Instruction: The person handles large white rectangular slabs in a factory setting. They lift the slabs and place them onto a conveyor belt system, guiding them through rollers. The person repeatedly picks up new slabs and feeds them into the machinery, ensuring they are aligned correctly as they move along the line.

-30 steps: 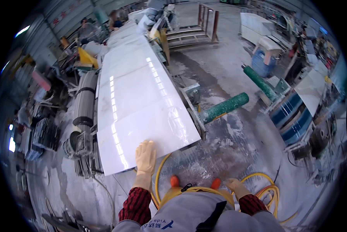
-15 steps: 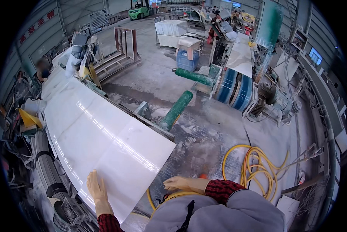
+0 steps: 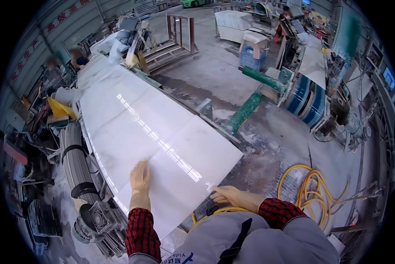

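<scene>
Resting an outstretched, unclenched left hand, seemingly for broad contact, on a glossy white slab laid flat at left, apparently for easy reach, while holding a bent right hand at the near edge, too unclear to tell whether grasping.

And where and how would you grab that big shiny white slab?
Probably by its near edge, coming from the side where the right hand is: the white slab lies flat, and that straight edge is closest. Its underside is hidden.
</scene>
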Tool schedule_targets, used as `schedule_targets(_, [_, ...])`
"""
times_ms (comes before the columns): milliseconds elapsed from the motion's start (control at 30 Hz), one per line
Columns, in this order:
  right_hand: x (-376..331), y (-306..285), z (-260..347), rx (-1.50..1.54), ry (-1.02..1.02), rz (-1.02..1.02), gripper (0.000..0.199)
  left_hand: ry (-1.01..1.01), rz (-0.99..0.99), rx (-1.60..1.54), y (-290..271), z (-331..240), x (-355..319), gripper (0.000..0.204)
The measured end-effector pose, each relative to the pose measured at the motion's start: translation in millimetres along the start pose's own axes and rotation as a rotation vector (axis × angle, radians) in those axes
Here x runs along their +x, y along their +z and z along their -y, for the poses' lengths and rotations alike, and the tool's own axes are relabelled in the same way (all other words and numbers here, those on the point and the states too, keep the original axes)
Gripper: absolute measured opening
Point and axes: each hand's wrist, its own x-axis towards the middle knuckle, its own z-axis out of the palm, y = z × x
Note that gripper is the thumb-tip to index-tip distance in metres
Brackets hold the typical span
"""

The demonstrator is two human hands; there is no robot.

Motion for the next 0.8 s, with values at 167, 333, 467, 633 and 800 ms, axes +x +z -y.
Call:
schedule_targets(167, [10, 11, 0, -0.085, -0.045, -0.027, 0.064, -0.003, 0.010, -0.007, -10, 2, 1, 0.041])
schedule_targets(333, [21, 8, -11, -0.132, -0.055, 0.006, 0.062, -0.267, 0.188, -0.007, -31, -15, 8, 0.045])
schedule_targets(467, [26, 15, -13, 0.049, 0.001, -0.004, 0.057, -0.532, 0.452, 0.127, -56, -36, 34, 0.059])
schedule_targets(633, [51, 15, -24, 0.394, 0.123, 0.085, 0.047, -0.639, 0.444, 0.003, -91, -60, 26, 0.063])
schedule_targets(800, [82, -71, -101, 0.568, 0.098, 0.458, 0.045, -0.586, 0.258, -0.055, -108, -113, -33, 0.053])
